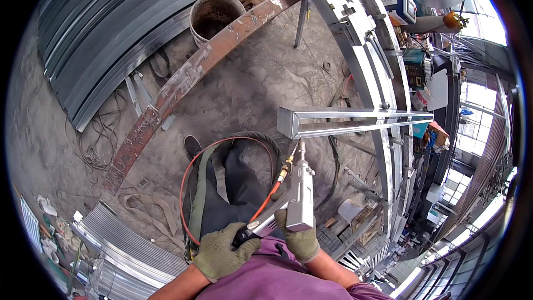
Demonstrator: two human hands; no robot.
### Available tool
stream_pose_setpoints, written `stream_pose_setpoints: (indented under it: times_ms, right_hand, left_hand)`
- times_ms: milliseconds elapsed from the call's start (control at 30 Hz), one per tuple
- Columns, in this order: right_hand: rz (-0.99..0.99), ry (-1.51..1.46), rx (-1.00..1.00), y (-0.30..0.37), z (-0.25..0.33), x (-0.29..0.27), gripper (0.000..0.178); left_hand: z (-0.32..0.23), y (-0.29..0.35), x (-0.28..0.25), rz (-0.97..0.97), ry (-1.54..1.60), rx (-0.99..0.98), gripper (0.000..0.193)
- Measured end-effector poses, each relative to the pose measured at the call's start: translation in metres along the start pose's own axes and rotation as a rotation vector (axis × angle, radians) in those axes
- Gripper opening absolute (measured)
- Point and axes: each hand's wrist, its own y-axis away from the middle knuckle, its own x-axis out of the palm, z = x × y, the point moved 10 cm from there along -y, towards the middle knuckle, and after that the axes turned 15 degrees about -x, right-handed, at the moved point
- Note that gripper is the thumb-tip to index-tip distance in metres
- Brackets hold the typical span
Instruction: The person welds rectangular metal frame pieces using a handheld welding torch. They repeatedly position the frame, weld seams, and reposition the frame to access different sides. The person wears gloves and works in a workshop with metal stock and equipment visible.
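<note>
I hold a handheld welding gun (300, 197) with a silver box-shaped body and a narrow nozzle pointing away from me. My left hand (229, 251), in a greenish work glove, closes round the black grip at its rear left. My right hand (302, 240), gloved the same way, wraps the back end of the body. An orange hose (267, 197) with brass fittings runs along the gun's left side. The nozzle tip comes just below the near end of a shiny metal channel (344, 128); I cannot tell whether they touch.
A long rusty beam (194, 72) crosses in front, with a dirty bucket (214, 16) behind it. Stacked metal profiles (127, 22) lie at the far left. A metal workbench frame (369, 78) stands on the right. Hoses (100, 144) and straps (152, 211) lie on the floor.
</note>
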Motion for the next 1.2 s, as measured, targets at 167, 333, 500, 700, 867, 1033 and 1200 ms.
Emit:
stream_pose_setpoints:
  times_ms: [167, 333, 500, 700, 867, 1033, 1200]
  right_hand:
    - [0.004, -0.133, 0.05, -0.001, -0.006, 0.02, 0.03]
    - [-0.065, -0.369, 0.08, -0.004, -0.006, 0.029, 0.037]
    - [-0.09, -0.36, 0.094, -0.024, 0.001, 0.037, 0.041]
    - [-0.124, -0.433, 0.237, -0.028, -0.019, 0.061, 0.047]
    - [-0.195, -0.329, 0.136, -0.04, -0.006, 0.054, 0.039]
    - [-0.198, -0.326, 0.166, -0.04, -0.007, 0.049, 0.037]
    - [-0.18, -0.34, 0.137, -0.03, -0.011, 0.024, 0.053]
  left_hand:
    - [0.005, -0.003, -0.013, 0.052, 0.07, -0.121, 0.046]
    - [0.012, -0.012, -0.021, 0.111, 0.175, -0.126, 0.043]
    - [0.033, -0.028, -0.028, 0.216, 0.286, -0.168, 0.044]
    - [0.031, -0.039, -0.039, 0.337, 0.478, -0.276, 0.04]
    - [0.04, -0.045, -0.045, 0.365, 0.491, -0.297, 0.053]
    - [0.03, -0.046, -0.045, 0.298, 0.351, -0.389, 0.041]
    - [0.009, -0.049, -0.048, 0.203, 0.402, -0.259, 0.033]
